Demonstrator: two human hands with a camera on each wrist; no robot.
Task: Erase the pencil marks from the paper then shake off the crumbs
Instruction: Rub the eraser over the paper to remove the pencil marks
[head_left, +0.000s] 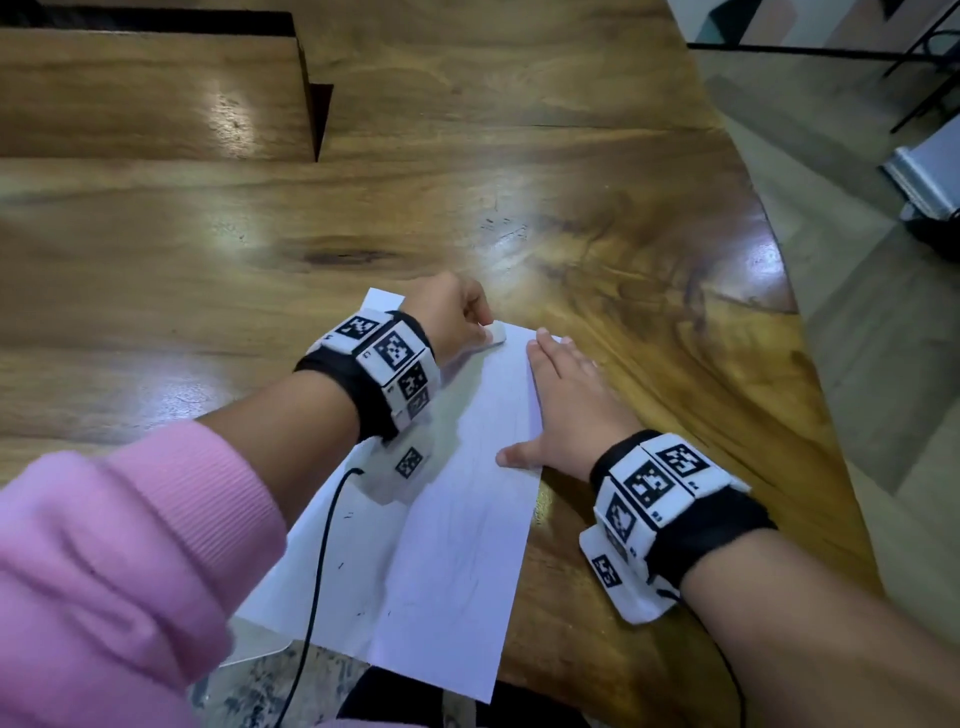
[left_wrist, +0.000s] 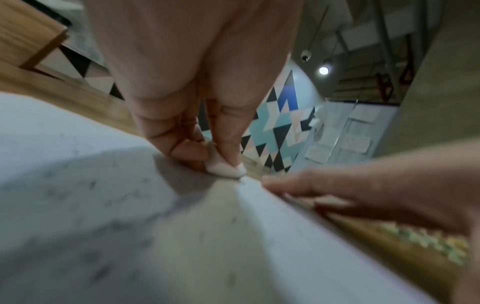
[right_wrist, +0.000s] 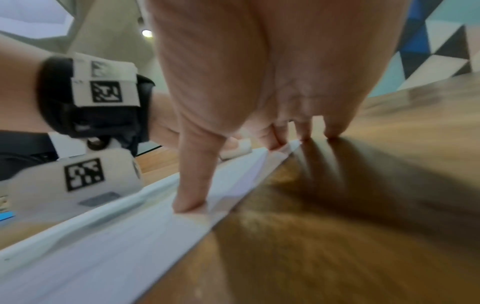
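Observation:
A white sheet of paper (head_left: 441, 545) lies on the wooden table (head_left: 467, 182), its near end hanging over the table's front edge. Faint pencil lines and small dark crumbs show on it (left_wrist: 91, 205). My left hand (head_left: 457, 317) pinches a small white eraser (head_left: 496, 332) (left_wrist: 224, 169) between thumb and fingers and holds it on the paper's far edge. My right hand (head_left: 563, 395) lies flat with straight fingers, pressing the paper's right edge (right_wrist: 233, 189) onto the table; its thumb (right_wrist: 189, 195) rests on the sheet.
A raised wooden block (head_left: 156, 93) sits at the table's back left. The table's curved right edge (head_left: 795, 322) drops to a grey floor. A black cable (head_left: 322, 561) runs from my left wrist across the paper's left side.

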